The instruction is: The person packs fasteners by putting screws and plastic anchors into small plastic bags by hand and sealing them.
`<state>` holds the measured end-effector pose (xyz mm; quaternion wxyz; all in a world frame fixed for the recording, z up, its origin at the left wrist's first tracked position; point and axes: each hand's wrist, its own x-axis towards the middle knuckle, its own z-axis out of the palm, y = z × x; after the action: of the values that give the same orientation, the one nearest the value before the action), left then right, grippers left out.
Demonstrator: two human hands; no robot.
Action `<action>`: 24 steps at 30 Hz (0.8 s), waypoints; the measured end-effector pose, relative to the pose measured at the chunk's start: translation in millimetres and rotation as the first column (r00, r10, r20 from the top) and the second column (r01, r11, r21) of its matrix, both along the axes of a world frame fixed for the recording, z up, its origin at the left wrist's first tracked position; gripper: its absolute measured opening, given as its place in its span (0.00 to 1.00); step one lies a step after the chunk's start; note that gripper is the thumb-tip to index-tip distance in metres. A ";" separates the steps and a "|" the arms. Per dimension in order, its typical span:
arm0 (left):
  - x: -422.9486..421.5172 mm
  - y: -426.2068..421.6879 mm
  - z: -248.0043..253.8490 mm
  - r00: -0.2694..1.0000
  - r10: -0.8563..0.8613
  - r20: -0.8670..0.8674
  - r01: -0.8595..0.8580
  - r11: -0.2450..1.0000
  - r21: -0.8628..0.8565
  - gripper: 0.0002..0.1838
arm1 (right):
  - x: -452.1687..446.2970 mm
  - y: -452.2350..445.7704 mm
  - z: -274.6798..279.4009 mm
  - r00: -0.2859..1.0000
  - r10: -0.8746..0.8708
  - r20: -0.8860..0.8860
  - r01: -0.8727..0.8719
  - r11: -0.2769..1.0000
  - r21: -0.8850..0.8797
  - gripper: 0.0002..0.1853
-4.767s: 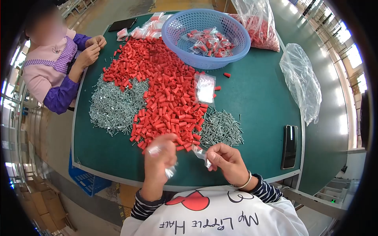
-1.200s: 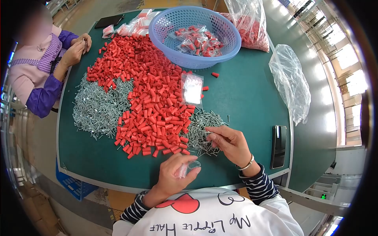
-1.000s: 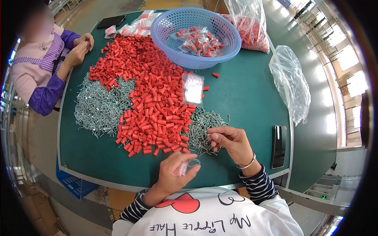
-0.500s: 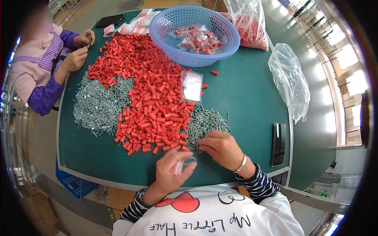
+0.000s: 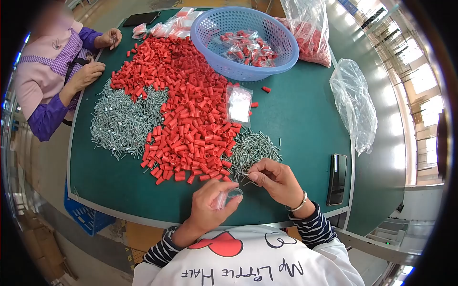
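Moved since the frame half a second earlier: right hand [image 5: 277,183], rolled so that its thumb came into sight; co-worker's hands [image 5: 90,74], drawn farther apart.

Head view, sole view of record:

Left hand [image 5: 209,205]: fingers and thumb curled around one small transparent bag [image 5: 221,199]. Bag mouth gaped toward the right hand; its long axis appeared to run from the palm out to the right.

Right hand: thumb and forefinger narrowed to a pinch, apparently on a screw [image 5: 245,174]. Which way that screw's long axis pointed could not be told.

Governing relation: bag mouth lay just left of the right fingertips and slightly nearer the body, well short of touching. Near screw pile [image 5: 257,147] stood just beyond the right fingertips, closer to the right hand than to the left.

Adjoining: heap of red tapered plastic sleeves [image 5: 195,119], left of the near pile; second screw pile [image 5: 126,124], farther left; blue perforated basket [image 5: 234,69] behind, containing filled sachets [image 5: 253,47]; smartphone [image 5: 337,178], at the right edge of the green tabletop [image 5: 305,119].
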<state>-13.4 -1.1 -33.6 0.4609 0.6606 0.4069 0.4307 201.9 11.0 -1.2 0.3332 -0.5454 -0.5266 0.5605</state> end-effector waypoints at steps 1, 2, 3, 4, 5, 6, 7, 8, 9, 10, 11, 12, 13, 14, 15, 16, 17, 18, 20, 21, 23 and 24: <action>0.4 -0.1 -0.4 1.000 -0.003 -0.006 0.003 1.000 0.005 0.18 | 0.1 -0.8 0.1 0.996 -0.015 -0.089 0.011 0.999 -0.049 0.06; 0.3 -0.2 -0.8 1.000 -0.004 -0.013 0.004 1.000 0.009 0.19 | -0.7 -1.7 4.3 1.000 0.023 -0.019 -0.022 0.999 0.028 0.05; 1.1 0.1 -0.9 1.000 0.005 -0.003 -0.004 1.000 0.027 0.18 | -2.4 -2.5 13.4 0.997 0.058 0.052 -0.063 0.993 0.101 0.05; 2.7 1.0 -0.9 1.000 0.014 0.006 -0.014 0.999 0.044 0.18 | -4.2 -3.0 20.8 0.988 0.089 0.125 -0.110 0.979 0.170 0.05; 3.4 1.6 -0.8 1.000 0.022 0.015 -0.023 0.998 0.062 0.18 | -5.7 -2.9 24.2 0.978 0.115 0.172 -0.160 0.947 0.278 0.05; 3.3 1.9 -0.5 1.000 0.024 0.015 -0.025 0.998 0.066 0.18 | -7.3 -2.3 27.0 0.966 0.133 0.222 -0.212 0.900 0.381 0.05; 3.5 2.1 -0.2 1.000 0.025 0.017 -0.026 0.997 0.069 0.19 | -8.9 -2.5 30.8 0.951 0.142 0.275 -0.263 0.840 0.475 0.06; 4.0 2.2 -0.1 1.000 0.023 0.019 -0.025 0.997 0.073 0.19 | -11.1 -3.8 37.5 0.940 0.151 0.305 -0.284 0.842 0.458 0.08; 4.1 1.8 -0.8 1.000 0.019 0.006 -0.019 0.997 0.077 0.19 | -12.1 -4.9 37.2 0.926 0.143 0.350 -0.308 0.822 0.480 0.08; 3.4 1.2 -2.3 1.000 0.015 -0.007 -0.015 0.997 0.080 0.20 | -13.2 -6.2 36.6 0.910 0.134 0.393 -0.333 0.800 0.499 0.09; 3.0 0.8 -3.7 1.000 0.013 -0.021 -0.011 0.996 0.083 0.20 | -14.4 -7.4 35.9 0.892 0.124 0.435 -0.360 0.777 0.516 0.09; 3.2 0.7 -5.1 1.000 0.007 -0.018 -0.006 0.996 0.092 0.20 | -15.7 -8.1 35.4 0.884 0.126 0.449 -0.374 0.768 0.520 0.10; 3.2 0.5 -6.5 1.000 0.002 -0.015 -0.001 0.995 0.100 0.21 | -17.0 -8.6 34.9 0.877 0.129 0.462 -0.388 0.759 0.524 0.11; 3.0 0.4 -7.3 1.000 -0.003 -0.013 0.004 0.994 0.109 0.21 | -17.9 -9.2 34.5 0.870 0.131 0.476 -0.401 0.749 0.527 0.12; 2.9 0.4 -7.1 1.000 -0.004 -0.022 0.006 0.993 0.116 0.21 | -18.2 -9.7 34.2 0.863 0.134 0.486 -0.410 0.747 0.523 0.13; 2.9 0.8 -6.7 1.000 -0.006 -0.030 0.009 0.992 0.123 0.22 | -18.3 -10.1 34.0 0.857 0.136 0.498 -0.419 0.745 0.519 0.14; 3.0 1.0 -6.5 0.999 -0.008 -0.038 0.013 0.991 0.131 0.22 | -18.3 -10.4 34.0 0.850 0.136 0.509 -0.427 0.743 0.514 0.15; 3.5 0.9 -6.8 0.999 -0.002 -0.044 0.008 0.991 0.131 0.22 | -18.7 -10.2 34.8 0.847 0.140 0.512 -0.431 0.745 0.510 0.15; 4.8 0.1 -7.9 0.998 0.010 -0.056 -0.002 0.991 0.131 0.22 | -20.5 -9.6 38.9 0.842 0.146 0.519 -0.438 0.747 0.500 0.16; 4.7 -0.1 -9.6 0.999 0.006 -0.053 0.001 0.990 0.140 0.22 | -21.5 -9.2 41.2 0.848 0.147 0.509 -0.430 0.752 0.500 0.17; 3.7 -0.4 -13.3 0.999 0.003 -0.048 0.005 0.987 0.159 0.21 | -23.5 -8.0 46.0 0.860 0.152 0.487 -0.417 0.760 0.499 0.17; 3.7 -0.2 -11.6 0.999 0.003 -0.051 0.005 0.989 0.145 0.21 | -23.2 -7.1 47.6 0.876 0.157 0.456 -0.399 0.769 0.500 0.17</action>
<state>-9.7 -1.3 -45.2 0.4012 0.7034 0.3859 0.4420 178.7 3.9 46.4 0.2835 -0.4313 -0.8033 0.2972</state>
